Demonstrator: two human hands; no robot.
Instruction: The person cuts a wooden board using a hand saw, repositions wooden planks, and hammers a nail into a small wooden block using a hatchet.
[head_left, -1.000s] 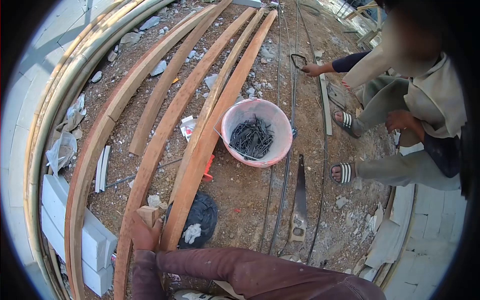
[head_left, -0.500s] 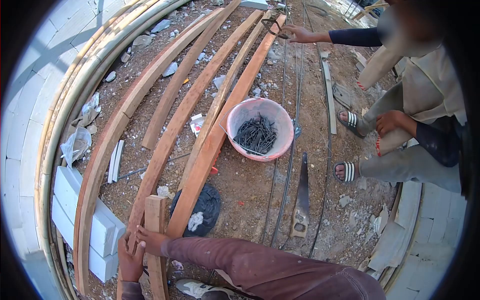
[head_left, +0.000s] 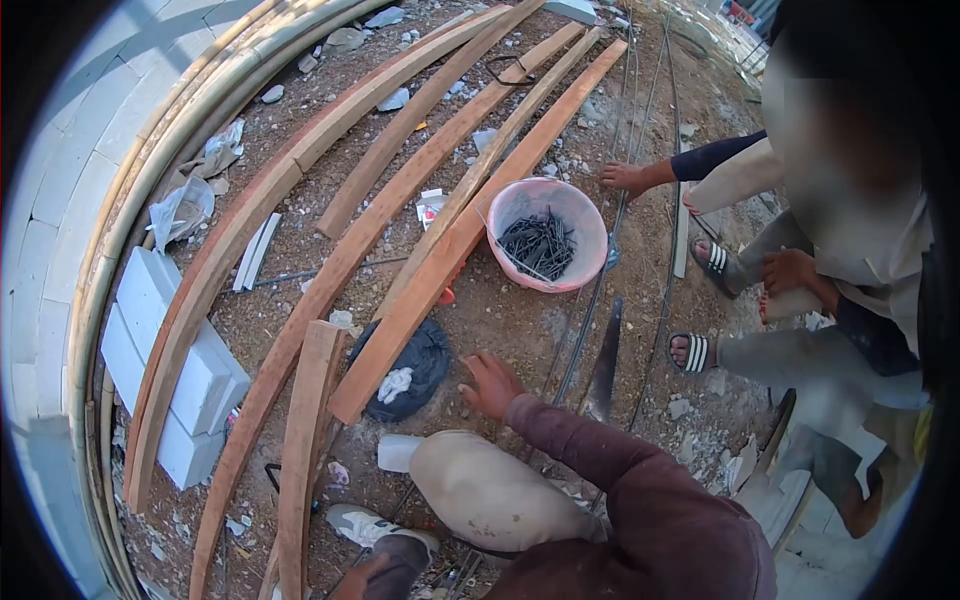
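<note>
My right hand hovers over the dirt, fingers apart and holding nothing, just right of a black plastic bag with a white scrap on it. The reddish timber runs past the bag's left side. Right of my hand lies a handsaw; my sleeve hides its handle. At the bottom edge, beside my shoe, only part of my left hand shows, its fingers hidden. A short timber piece lies near it. One bent metal loop sits on a beam's far end; another shows near the short piece.
A pink bucket of nails stands mid-ground. Several long beams lie to the left, over white blocks. Thin rods run along the ground. A co-worker sits at right, one hand near the bucket.
My right hand has left the short timber and moved right, past the bag. My left hand has dropped to the bottom edge. The co-worker's hand has let go of the far metal loop.
</note>
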